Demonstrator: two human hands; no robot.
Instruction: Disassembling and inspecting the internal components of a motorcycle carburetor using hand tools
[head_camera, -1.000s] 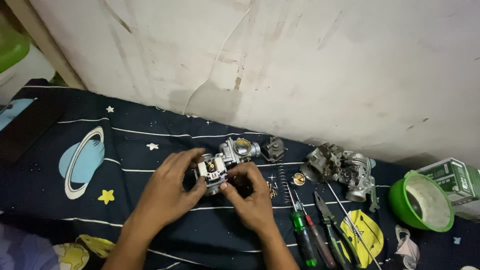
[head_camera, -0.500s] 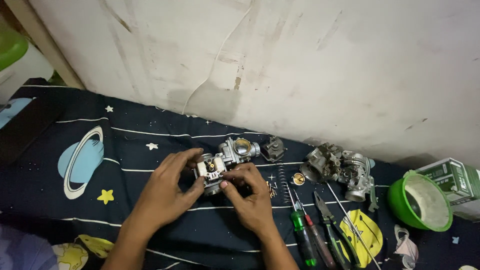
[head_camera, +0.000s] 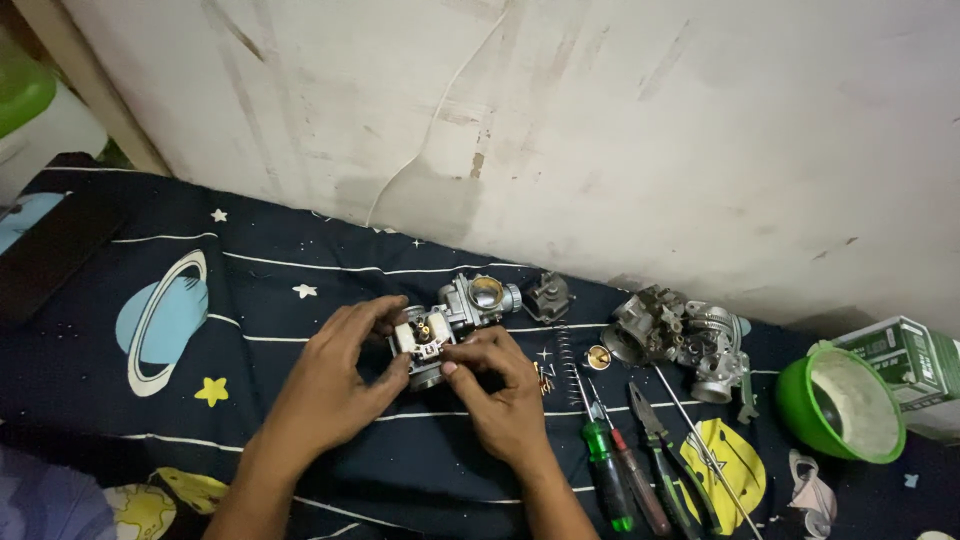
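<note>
Silver carburetor (head_camera: 452, 322) gripped between left hand (head_camera: 335, 385) and right hand (head_camera: 500, 395) over dark space-print sheet (head_camera: 250, 280); green-white box (head_camera: 905, 362) far right, beside green bowl (head_camera: 795, 405).

Very little shifted over the last second. Your left hand (head_camera: 335, 385) and right hand (head_camera: 500, 395) kept their places on the carburetor (head_camera: 440, 325), and it lay where it had lain on the dark blanket (head_camera: 250, 290). What changed was small: the fingers (head_camera: 470, 358) of your right hand crept a touch closer against the part's open white face, and your view slid slightly, so the tools at the right sat a little differently in frame.
</note>
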